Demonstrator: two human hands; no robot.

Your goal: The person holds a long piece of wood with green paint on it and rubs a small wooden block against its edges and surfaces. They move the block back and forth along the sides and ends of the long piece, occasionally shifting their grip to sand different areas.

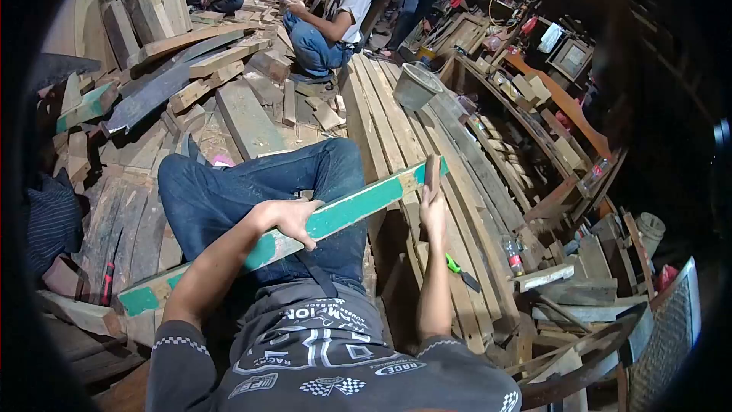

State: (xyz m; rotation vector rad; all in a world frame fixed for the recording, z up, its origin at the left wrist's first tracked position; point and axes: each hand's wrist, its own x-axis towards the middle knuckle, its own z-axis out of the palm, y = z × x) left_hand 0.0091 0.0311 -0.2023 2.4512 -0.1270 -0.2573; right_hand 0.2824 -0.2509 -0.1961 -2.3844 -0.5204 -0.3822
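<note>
Green plank (pixel 335 214) is gripped by the left hand (pixel 293 221); the right hand (pixel 433 210) clasps a block (pixel 431 172) at its far end. Hard pushing could tip it.

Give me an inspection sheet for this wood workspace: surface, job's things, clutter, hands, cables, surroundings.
Surface: wooden planks laid side by side, running ahead.
Job's things: green-painted board across the lap; small brown piece at its far end, kind unclear.
Clutter: offcuts piled left; grey bucket on the planks; green-handled tool beside the right arm.
Hands: left hand grips the board; right hand holds the brown piece.
Cables: nothing seen.
Surroundings: three other people at the back; more timber stacked right.
</note>
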